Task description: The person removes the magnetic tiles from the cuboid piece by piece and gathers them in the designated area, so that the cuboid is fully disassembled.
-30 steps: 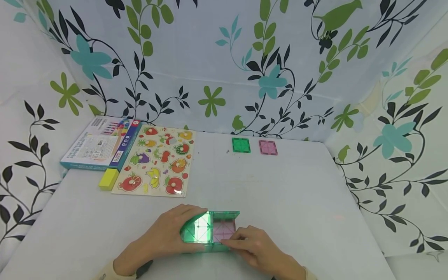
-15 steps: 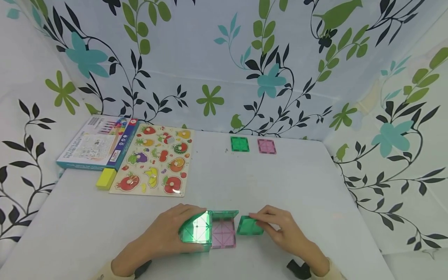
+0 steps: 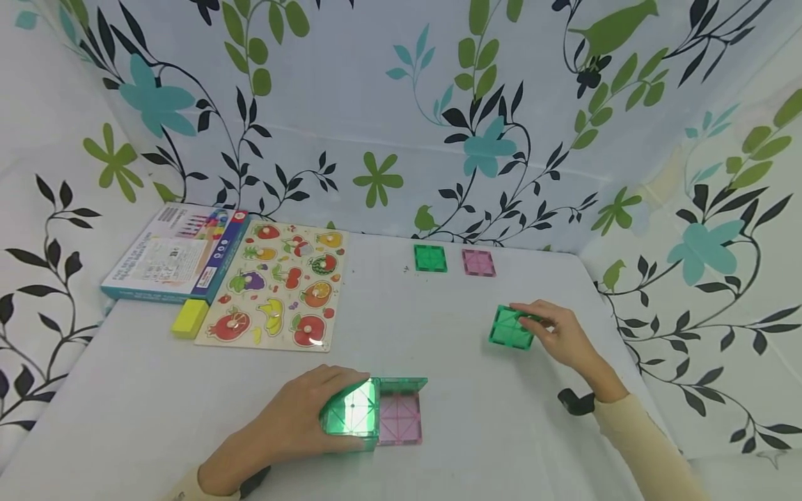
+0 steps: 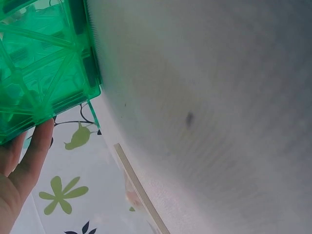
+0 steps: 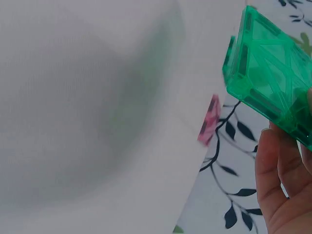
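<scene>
Right grip (image 3: 559, 338) pinching green tile (image 3: 508, 330) by edge; left grip (image 3: 294, 419) curled round green box (image 3: 353, 412), table (image 3: 466, 369) stretching between.

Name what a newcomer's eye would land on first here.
Probably the glossy green tile structure gripped by the left hand, near the front of the table. Next would likely come the single green tile in the right hand, farther right. The colourful fruit board at back left might follow.
</scene>
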`<state>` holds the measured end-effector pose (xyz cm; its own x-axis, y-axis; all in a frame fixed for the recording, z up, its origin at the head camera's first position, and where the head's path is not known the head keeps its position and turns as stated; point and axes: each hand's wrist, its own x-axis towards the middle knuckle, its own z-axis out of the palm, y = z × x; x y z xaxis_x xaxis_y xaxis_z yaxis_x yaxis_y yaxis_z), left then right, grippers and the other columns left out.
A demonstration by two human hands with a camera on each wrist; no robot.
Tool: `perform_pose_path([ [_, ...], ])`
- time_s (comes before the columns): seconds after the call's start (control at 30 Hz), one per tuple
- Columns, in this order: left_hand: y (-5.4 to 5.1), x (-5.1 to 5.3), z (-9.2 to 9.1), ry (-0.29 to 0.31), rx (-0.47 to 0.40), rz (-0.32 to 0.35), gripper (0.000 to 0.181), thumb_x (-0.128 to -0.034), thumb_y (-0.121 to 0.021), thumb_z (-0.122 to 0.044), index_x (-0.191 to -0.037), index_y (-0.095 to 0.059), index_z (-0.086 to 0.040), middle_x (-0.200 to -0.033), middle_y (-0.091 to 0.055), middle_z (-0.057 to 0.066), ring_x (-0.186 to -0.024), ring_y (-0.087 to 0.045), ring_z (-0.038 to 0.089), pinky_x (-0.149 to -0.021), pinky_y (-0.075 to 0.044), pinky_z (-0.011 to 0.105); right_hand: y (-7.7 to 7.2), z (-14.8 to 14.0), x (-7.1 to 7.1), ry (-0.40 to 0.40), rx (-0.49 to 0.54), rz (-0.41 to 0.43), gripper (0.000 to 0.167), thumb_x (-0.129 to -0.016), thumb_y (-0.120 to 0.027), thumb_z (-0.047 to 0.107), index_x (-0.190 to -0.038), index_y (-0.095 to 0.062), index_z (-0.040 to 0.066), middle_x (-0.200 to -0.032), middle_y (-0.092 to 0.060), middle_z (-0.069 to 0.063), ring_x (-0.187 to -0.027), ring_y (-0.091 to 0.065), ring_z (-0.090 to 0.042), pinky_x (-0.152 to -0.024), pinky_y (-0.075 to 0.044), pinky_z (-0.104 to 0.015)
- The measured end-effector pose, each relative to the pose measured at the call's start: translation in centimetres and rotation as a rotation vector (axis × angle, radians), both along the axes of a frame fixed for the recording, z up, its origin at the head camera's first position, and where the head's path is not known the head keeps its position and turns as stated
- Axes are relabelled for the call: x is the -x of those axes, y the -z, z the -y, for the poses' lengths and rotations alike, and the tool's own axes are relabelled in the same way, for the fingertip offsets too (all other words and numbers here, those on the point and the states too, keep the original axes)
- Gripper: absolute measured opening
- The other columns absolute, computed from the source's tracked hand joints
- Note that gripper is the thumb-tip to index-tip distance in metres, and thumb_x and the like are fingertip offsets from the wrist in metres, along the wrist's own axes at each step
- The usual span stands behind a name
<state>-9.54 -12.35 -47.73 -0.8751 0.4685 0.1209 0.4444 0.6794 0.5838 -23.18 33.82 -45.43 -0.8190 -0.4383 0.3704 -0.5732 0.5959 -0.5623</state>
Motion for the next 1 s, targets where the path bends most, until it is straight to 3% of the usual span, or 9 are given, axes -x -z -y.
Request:
perform_pose_path([
  [0.2, -0.1, 0.0, -0.1, -0.006, -0.004, -0.013, 0.08, -0.073, -0.077, -0.074, -0.141, -0.058, -0.036, -0.132, -0.064, -0.015, -0.117, -0.061, 0.009, -0.093, -0.059, 0.041, 0.4, -3.2, 4.9, 0.096, -0.072, 0.092, 0.031, -0.096, -0.066, -0.002, -0.126, -0.071, 0.001, -0.107, -0.075, -0.02, -0.076, -0.056, -0.01, -0.065, -0.048, -0.017],
  [0.33, -0.1, 0.1, -0.1, -0.011, 0.005, -0.006, 0.08, -0.073, -0.078, -0.073, -0.141, -0.058, -0.036, -0.132, -0.064, -0.015, -0.117, -0.06, 0.009, -0.092, -0.06, 0.04, 0.8, -4.7, 7.9, 0.21, -0.149, 0.222, 0.032, -0.102, -0.061, 0.008, -0.134, -0.067, 0.005, -0.122, -0.07, -0.023, -0.074, -0.047, -0.011, -0.062, -0.041, -0.022],
  [0.53, 0.0, 0.0, -0.1, -0.01, -0.001, -0.009, 0.079, -0.0727, -0.08, -0.071, -0.141, -0.057, -0.039, -0.132, -0.063, -0.018, -0.115, -0.059, 0.007, -0.092, -0.059, 0.039, 1.4, -5.7, 11.6, 0.341, -0.203, 0.422, 0.04, -0.107, -0.052, 0.018, -0.146, -0.057, 0.009, -0.149, -0.053, -0.025, -0.096, -0.047, -0.025, -0.075, -0.041, -0.029],
  [0.67, 0.1, -0.1, 0.0, -0.008, -0.005, -0.013, 0.078, -0.0735, -0.079, -0.072, -0.141, -0.058, -0.038, -0.133, -0.063, -0.018, -0.116, -0.059, 0.006, -0.093, -0.059, 0.039, 2.0, -5.7, 13.4, 0.363, -0.159, 0.518, 0.043, -0.109, -0.047, 0.019, -0.15, -0.05, 0.008, -0.161, -0.038, -0.027, -0.123, -0.045, -0.035, -0.096, -0.045, -0.044],
  [0.8, 0.2, -0.1, 0.0, -0.006, -0.004, -0.013, 0.078, -0.0741, -0.079, -0.07, -0.141, -0.058, -0.036, -0.134, -0.063, -0.017, -0.117, -0.059, 0.007, -0.094, -0.059, 0.039, 2.5, -5.7, 14.7, 0.364, -0.158, 0.573, 0.044, -0.11, -0.043, 0.019, -0.152, -0.047, 0.008, -0.164, -0.031, -0.027, -0.144, -0.034, -0.044, -0.117, -0.033, -0.062],
  [1.0, 0.4, -0.2, 0.1, 0.001, -0.01, -0.027, 0.078, -0.074, -0.079, -0.071, -0.141, -0.057, -0.038, -0.133, -0.062, -0.019, -0.116, -0.058, 0.005, -0.094, -0.058, 0.037, 2.7, -5.5, 15.8, 0.414, -0.229, 0.609, 0.046, -0.11, -0.04, 0.021, -0.154, -0.044, 0.007, -0.163, -0.025, -0.032, -0.149, -0.024, -0.053, -0.12, -0.025, -0.069],
])
